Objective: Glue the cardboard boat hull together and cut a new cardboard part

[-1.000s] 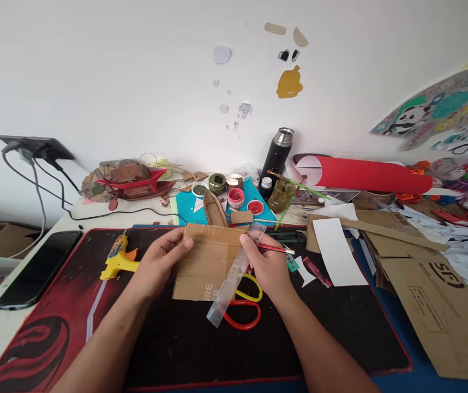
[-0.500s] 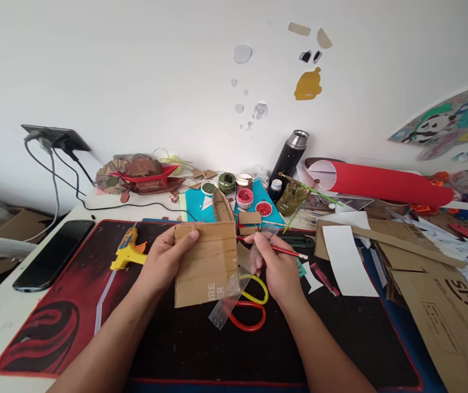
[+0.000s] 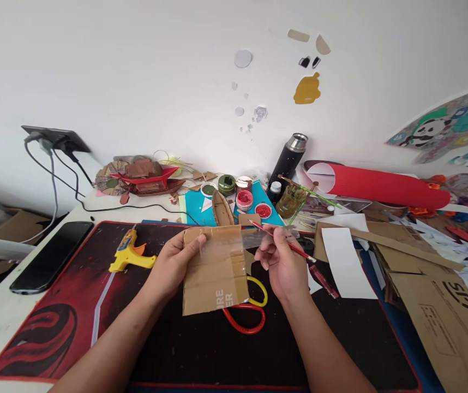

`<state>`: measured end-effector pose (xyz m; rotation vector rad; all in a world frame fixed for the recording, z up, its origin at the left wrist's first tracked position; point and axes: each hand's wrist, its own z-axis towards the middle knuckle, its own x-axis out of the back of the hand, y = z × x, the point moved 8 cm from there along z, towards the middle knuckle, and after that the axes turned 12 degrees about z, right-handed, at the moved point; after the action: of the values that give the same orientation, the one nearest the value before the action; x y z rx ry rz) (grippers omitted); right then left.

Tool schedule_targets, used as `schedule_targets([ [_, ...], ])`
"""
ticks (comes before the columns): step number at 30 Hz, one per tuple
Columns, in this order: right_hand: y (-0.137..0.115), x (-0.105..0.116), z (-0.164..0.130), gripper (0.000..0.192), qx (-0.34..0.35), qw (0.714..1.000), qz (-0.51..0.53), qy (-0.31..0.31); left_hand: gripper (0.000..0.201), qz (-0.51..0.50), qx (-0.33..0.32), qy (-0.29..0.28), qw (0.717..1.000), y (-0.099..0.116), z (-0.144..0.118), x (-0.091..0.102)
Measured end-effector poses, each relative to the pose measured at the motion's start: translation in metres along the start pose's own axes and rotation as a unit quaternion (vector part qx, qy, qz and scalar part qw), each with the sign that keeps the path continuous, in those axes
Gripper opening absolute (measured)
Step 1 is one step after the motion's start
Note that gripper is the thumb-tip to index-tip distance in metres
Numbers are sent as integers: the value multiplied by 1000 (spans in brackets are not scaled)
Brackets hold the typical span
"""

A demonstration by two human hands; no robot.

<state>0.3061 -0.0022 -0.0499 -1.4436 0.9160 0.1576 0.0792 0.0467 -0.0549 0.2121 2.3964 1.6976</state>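
My left hand (image 3: 172, 259) is closed on the left edge of a brown cardboard piece (image 3: 211, 281), thumb on its face. White letters mark the card's lower right corner. My right hand (image 3: 287, 267) grips a red pencil (image 3: 303, 252), its tip pointing up and left. A strip of clear tape (image 3: 256, 238) runs from the card's upper right side to my right fingers, which seem to pinch it too. Behind the card, partly hidden, lie scissors with red and yellow handles (image 3: 244, 331).
A yellow glue gun (image 3: 124, 255) lies on the black-and-red mat (image 3: 201, 349). At the back are a small cardboard boat hull (image 3: 221, 210), open paint pots (image 3: 244, 199) and a black flask (image 3: 289, 158). White paper (image 3: 342, 262) and cardboard sheets (image 3: 442, 316) lie at the right, a phone (image 3: 52, 256) at the left.
The tape's loose end, which hung over the card's lower right, is now raised and drawn out to the right. My right hand has turned palm up; the card has shifted slightly right.
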Motion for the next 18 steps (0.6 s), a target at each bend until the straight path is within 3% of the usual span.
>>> schedule_targets([
  [10, 0, 3, 0, 44, 15, 999, -19, 26, 59, -40, 29, 25, 998, -11, 0, 2],
  [18, 7, 6, 0, 44, 12, 999, -22, 38, 51, -14, 10, -55, 998, -6, -6, -11],
])
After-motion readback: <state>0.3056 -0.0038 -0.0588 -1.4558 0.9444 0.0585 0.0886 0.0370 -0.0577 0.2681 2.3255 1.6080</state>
